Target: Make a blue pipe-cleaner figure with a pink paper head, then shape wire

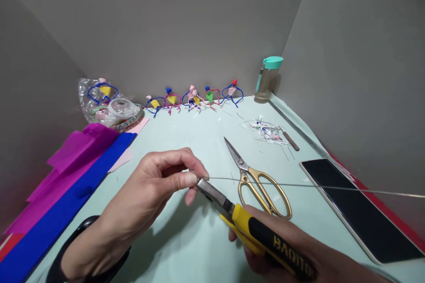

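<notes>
A long thin wire runs from the fingertips of my left hand out past the right edge of the view. My left thumb and forefinger pinch its end. My right hand is wrapped round the yellow and black handles of the pliers, whose jaws touch the wire beside my left thumb. Gold-handled scissors lie on the table just beyond the pliers, under the wire.
Small wire figures stand along the back wall. A bottle, wire scraps and a phone are on the right. Purple paper, blue paper and a plastic bag lie left.
</notes>
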{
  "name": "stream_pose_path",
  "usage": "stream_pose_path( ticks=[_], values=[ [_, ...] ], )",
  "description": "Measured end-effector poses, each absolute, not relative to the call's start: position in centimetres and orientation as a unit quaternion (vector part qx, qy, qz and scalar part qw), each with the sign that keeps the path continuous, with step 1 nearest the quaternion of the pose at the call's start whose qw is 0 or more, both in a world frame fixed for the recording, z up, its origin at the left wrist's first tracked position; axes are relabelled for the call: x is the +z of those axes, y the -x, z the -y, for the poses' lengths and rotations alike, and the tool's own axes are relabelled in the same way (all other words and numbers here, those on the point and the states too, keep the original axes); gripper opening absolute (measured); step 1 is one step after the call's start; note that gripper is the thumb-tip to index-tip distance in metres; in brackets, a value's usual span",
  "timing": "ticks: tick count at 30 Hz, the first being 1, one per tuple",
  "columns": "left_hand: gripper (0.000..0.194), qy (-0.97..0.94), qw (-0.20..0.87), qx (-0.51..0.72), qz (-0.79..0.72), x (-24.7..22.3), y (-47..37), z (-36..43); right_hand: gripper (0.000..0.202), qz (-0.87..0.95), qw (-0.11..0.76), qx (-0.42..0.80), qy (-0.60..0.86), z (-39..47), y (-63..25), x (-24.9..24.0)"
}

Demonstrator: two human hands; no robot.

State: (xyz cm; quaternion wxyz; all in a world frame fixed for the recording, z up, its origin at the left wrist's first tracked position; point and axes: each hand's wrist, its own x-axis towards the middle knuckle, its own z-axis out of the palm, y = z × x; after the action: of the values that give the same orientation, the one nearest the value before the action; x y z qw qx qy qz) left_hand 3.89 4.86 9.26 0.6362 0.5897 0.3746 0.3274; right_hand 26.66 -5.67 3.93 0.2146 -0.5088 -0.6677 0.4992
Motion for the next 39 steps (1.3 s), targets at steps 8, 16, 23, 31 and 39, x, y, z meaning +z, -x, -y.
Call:
stream_pose_path(
  ticks=[8,16,23,31,39],
  values=[
    [0.015,-0.557,0.667,0.317,-0.38,9.2,-4.0,-4.9,0.048,0.637,0.224,0.582,0.453,5.6,-26.9,3.3],
    [0.009,-0.59,0.639,0.33,-0.367,8.5,-3.7,-5.3,0.035,0.74,0.223,0.372,0.514,4.3,-25.7,4.1],
    [0.009,-0.628,0.62,0.313,-0.351,8.6,-3.0,-5.4,0.056,0.794,0.241,0.262,0.493,4.6,-26.6,4.6],
    [0.013,-0.637,0.627,0.307,-0.325,8.7,-2.9,-5.5,0.028,0.715,0.195,0.433,0.513,3.9,-27.0,5.1],
    [0.011,-0.575,0.662,0.348,-0.331,7.8,-3.5,-5.1,0.041,0.566,0.225,0.654,0.448,3.7,-26.9,4.1]
  ],
)
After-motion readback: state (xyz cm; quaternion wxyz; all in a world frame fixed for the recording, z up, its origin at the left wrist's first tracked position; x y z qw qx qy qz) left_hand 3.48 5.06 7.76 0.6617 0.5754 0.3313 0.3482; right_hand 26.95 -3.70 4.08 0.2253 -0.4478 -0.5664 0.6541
